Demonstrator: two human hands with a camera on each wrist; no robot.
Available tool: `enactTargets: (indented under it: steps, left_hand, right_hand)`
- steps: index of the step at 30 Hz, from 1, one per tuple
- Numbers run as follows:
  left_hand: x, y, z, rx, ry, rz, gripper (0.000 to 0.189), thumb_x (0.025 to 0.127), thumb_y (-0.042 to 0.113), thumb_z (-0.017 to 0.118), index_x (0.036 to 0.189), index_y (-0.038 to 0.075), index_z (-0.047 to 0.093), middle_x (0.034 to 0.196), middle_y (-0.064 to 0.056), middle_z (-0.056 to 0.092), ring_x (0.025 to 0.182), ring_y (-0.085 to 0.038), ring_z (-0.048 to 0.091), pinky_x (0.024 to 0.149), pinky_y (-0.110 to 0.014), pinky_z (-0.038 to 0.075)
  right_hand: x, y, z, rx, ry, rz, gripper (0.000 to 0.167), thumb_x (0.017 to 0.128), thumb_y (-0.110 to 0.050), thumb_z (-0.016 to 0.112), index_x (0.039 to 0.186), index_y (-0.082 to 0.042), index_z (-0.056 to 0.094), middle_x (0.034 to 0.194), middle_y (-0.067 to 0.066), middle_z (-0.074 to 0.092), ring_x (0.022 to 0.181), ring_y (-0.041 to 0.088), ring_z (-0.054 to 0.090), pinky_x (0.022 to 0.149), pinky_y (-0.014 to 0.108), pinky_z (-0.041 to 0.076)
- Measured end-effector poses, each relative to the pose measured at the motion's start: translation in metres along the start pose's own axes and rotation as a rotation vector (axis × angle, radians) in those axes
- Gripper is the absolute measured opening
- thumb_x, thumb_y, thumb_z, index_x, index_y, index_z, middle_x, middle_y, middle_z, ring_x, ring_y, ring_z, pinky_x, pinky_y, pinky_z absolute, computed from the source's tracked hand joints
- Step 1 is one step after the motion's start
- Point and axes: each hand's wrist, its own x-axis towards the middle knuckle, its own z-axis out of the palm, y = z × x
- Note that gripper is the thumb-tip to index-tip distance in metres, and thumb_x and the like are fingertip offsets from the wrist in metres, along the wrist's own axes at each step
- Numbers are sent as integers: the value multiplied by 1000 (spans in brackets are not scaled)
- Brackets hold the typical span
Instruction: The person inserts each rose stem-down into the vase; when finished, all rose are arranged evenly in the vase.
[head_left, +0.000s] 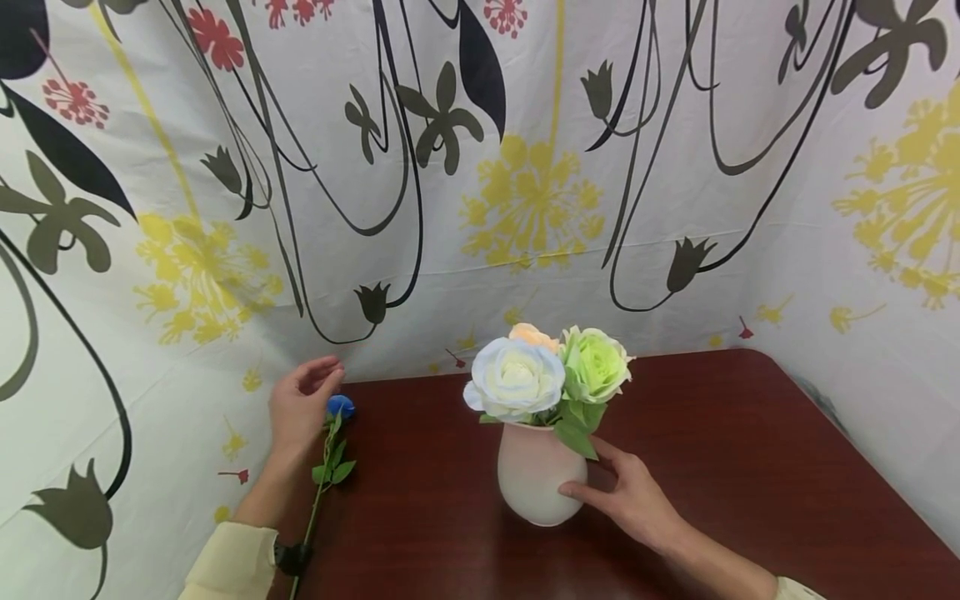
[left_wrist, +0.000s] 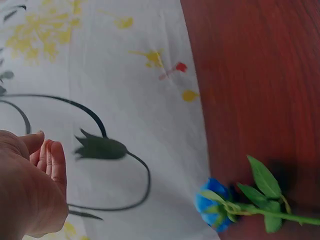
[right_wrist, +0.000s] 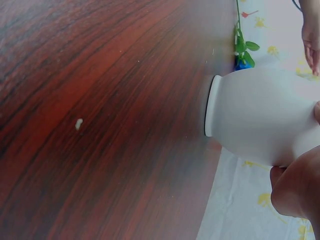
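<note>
My right hand (head_left: 633, 504) holds a pale, rounded vase (head_left: 534, 479) from its right side, thumb across the front and fingers behind. The vase stands upright, and its smooth white body (right_wrist: 260, 112) fills the right of the right wrist view. A white-blue rose (head_left: 517, 379), a green rose (head_left: 596, 365) and a partly hidden peach flower (head_left: 534, 336) rise from its mouth. At the table's left edge lies a blue rose (head_left: 341, 406) with a long green leafy stem. Just above and left of its bloom hovers my left hand (head_left: 300, 408), fingers loosely bent around nothing.
The dark red-brown table (head_left: 420, 500) has a rounded far right corner. A white cloth (head_left: 420, 317) printed with flowers hangs along its back and sides. A dark watch (head_left: 292, 557) is on the left wrist, beside the blue rose's stem.
</note>
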Motion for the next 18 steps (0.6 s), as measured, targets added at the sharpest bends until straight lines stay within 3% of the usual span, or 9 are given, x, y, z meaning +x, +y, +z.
enactTargets:
  steps: [5, 11, 18]
  left_hand:
    - [3, -20, -9, 57, -6, -67, 31, 104, 22, 73, 128, 2, 73, 124, -17, 74, 95, -4, 71, 84, -18, 59]
    - [5, -45, -20, 95, 14, -154, 35, 103, 24, 74, 130, 1, 72, 125, -17, 75, 94, 3, 68, 81, -10, 54]
    - [4, -74, -29, 158, -12, -208, 35, 103, 22, 74, 130, -1, 71, 125, -19, 75, 92, 6, 69, 77, -6, 51]
  right_hand:
    - [0, 0, 0, -1, -4, 7, 72, 88, -37, 90, 149, -13, 60, 142, 4, 66, 129, 25, 64, 102, 40, 56]
    - [-1, -1, 0, 11, -9, 7, 72, 88, -37, 90, 149, -13, 60, 143, 5, 66, 130, 26, 64, 102, 43, 56]
    - [-1, -2, 0, -1, -4, -3, 72, 88, -36, 90, 149, -12, 60, 143, 5, 66, 129, 21, 64, 102, 42, 56]
